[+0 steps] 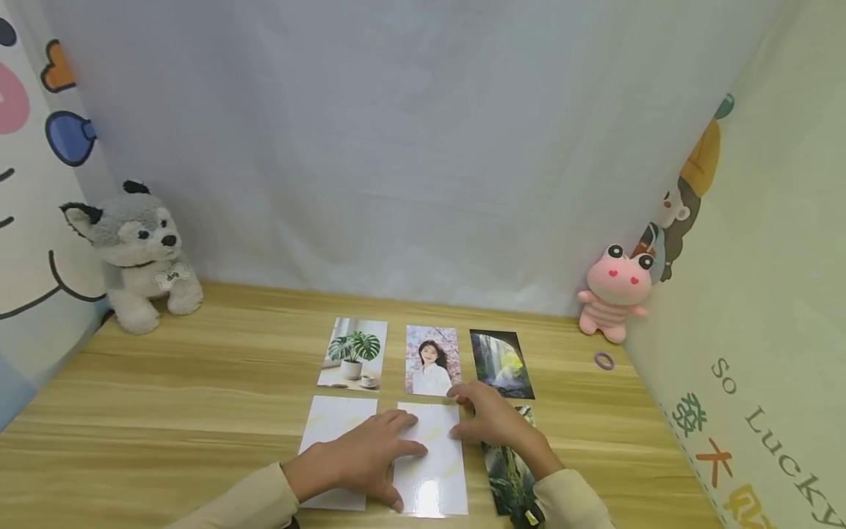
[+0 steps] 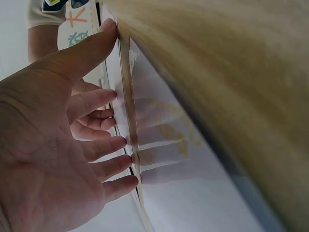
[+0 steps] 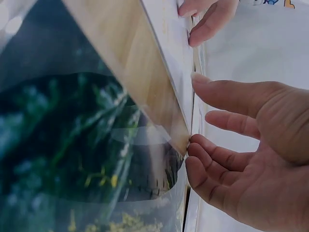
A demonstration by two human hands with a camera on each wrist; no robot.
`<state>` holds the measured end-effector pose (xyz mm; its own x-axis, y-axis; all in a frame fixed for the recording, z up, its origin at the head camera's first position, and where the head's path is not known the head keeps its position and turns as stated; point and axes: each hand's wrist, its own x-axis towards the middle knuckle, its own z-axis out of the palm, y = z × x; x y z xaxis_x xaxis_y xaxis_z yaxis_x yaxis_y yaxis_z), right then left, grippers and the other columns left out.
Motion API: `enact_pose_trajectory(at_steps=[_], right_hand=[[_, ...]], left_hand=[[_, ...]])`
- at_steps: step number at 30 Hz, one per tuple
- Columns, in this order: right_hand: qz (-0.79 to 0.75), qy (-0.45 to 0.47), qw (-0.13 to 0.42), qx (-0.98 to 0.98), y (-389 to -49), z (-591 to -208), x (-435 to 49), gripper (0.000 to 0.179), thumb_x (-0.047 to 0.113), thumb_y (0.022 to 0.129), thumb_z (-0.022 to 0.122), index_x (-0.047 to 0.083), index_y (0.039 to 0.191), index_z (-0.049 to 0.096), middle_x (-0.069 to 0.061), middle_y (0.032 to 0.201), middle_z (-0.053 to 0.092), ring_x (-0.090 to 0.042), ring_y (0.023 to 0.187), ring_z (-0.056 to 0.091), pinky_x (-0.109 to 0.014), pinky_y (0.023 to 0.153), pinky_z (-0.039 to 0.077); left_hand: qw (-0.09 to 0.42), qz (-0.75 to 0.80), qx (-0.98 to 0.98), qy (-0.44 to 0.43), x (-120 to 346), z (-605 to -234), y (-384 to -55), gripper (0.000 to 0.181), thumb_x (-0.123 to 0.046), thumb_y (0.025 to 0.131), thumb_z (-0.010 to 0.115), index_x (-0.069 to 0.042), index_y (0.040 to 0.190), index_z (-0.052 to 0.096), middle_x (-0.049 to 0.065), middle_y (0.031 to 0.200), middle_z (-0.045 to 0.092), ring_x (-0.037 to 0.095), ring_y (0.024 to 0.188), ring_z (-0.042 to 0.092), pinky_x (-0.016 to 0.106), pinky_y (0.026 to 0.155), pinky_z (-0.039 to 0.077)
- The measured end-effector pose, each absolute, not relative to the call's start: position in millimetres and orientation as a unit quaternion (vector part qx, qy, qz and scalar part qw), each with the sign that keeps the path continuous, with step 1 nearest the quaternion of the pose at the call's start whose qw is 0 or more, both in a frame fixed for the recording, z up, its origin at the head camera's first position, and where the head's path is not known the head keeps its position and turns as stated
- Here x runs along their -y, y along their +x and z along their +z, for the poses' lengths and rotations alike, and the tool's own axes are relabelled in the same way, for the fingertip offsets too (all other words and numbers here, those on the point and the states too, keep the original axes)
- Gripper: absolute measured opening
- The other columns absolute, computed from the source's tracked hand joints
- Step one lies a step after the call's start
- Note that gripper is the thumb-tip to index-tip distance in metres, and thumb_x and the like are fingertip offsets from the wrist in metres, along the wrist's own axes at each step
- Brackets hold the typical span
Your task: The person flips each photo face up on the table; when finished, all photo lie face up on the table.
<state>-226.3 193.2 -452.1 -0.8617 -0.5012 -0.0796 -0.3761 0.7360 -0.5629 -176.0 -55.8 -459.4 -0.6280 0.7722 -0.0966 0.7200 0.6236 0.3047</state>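
Note:
Two white-backed cards lie side by side in the near row, a left card and a middle card. My left hand reaches over the gap between them, fingers spread and fingertips on the middle card. In the left wrist view its fingers are loosely extended above a glossy white card. At the middle card's upper right is my right hand, its thumb by the right edge and fingertips near the top corner. Under the right forearm lies a dark green plant picture, partly hidden, also large in the right wrist view.
Behind them lie a potted plant photo, a portrait photo of a person and a waterfall photo. A purple ring and pink plush toy are at right, a husky plush at left. Curtains enclose the wooden table.

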Motion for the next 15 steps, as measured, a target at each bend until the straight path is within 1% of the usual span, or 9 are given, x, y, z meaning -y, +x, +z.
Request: enact_pose_trajectory(at_steps=[9, 15], right_hand=[[-0.285, -0.207, 0.117, -0.929, -227.6, -454.4, -187.4, 0.048, 0.011, 0.076, 0.085, 0.002, 0.119, 0.066, -0.008, 0.099, 0.065, -0.021, 0.09, 0.061, -0.04, 0.078, 0.051], [-0.292, -0.204, 0.117, -0.927, -229.0, -453.9, -186.4, 0.045, 0.011, 0.077, 0.085, 0.002, 0.118, 0.066, -0.006, 0.095, 0.063, -0.019, 0.086, 0.059, -0.036, 0.075, 0.05]], left_hand=[[0.11, 0.127, -0.895, 0.413, 55.1, -460.9, -174.6, 0.078, -0.054, 0.066, 0.086, -0.025, 0.135, 0.063, 0.013, 0.15, 0.046, 0.032, 0.14, 0.041, 0.044, 0.114, 0.04], [0.122, 0.143, -0.897, 0.4, 54.7, -461.7, -174.3, 0.077, -0.051, 0.067, 0.088, -0.024, 0.134, 0.063, 0.013, 0.151, 0.044, 0.033, 0.143, 0.039, 0.044, 0.115, 0.038]])
